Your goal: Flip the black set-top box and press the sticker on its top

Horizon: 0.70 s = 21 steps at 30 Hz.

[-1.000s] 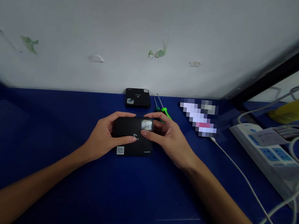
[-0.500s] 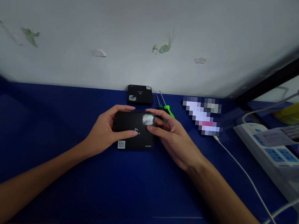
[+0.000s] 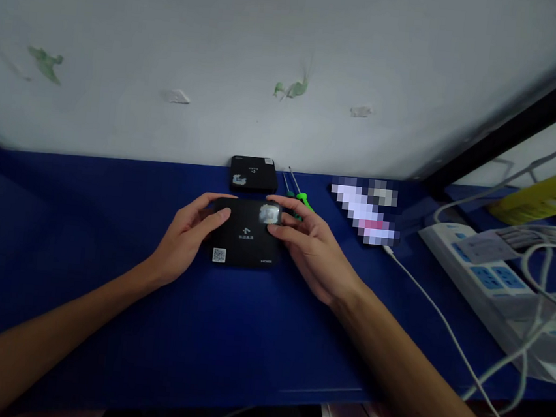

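A flat black box (image 3: 242, 248) with a QR sticker at its lower left corner and a silvery patch at its upper right is held between both hands over the blue table. My left hand (image 3: 184, 239) grips its left side, thumb on the top face. On the right side my right hand (image 3: 311, 248) grips it, thumb beside the silvery patch. Behind it lies a second black box (image 3: 254, 175) near the wall. Two screwdrivers, one with a bright green handle (image 3: 303, 201), lie just beyond my right fingers.
A phone (image 3: 364, 210), blurred out, lies at the right with a white cable (image 3: 440, 303) plugged in. Farther right are white power strips (image 3: 488, 274), coiled cables and a yellow object (image 3: 549, 195). A white wall (image 3: 225, 46) bounds the table (image 3: 225, 348) at the back.
My left thumb has slid from the middle of the held box to its upper left corner, uncovering the logo. The whole scene has shifted slightly left in view.
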Available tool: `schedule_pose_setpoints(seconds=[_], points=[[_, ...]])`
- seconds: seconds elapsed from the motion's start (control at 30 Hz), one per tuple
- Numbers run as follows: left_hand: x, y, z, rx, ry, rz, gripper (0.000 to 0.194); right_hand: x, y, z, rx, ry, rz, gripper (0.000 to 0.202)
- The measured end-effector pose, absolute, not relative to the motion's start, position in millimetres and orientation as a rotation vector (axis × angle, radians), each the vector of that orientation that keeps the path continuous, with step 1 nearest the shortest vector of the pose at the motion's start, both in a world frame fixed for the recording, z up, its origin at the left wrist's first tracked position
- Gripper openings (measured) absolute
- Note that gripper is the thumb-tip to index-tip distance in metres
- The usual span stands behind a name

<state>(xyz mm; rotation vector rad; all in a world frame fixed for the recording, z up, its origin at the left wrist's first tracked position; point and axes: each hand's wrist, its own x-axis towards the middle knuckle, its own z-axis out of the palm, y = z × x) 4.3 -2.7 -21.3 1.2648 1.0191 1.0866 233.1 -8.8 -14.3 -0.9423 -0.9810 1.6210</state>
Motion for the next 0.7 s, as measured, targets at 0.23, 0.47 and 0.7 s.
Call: schedule_pose_setpoints(seconds=[0.23, 0.47, 0.7], points=[[6.5, -2.7, -23.1, 1.371, 1.112, 1.058, 0.069, 234.0, -7.8, -15.5, -0.954, -0.999, 1.618, 0.046], [6.5, -2.1, -23.4, 1.387, 1.101, 1.079, 0.056, 235.4, -8.0, -15.4, -0.963, -1.040, 1.618, 0.043], [3.5, -0.7, -26.0, 1.332, 1.083, 1.157, 0.032, 234.5, -8.8, -15.5, -0.947, -1.049, 1.643, 0.041]])
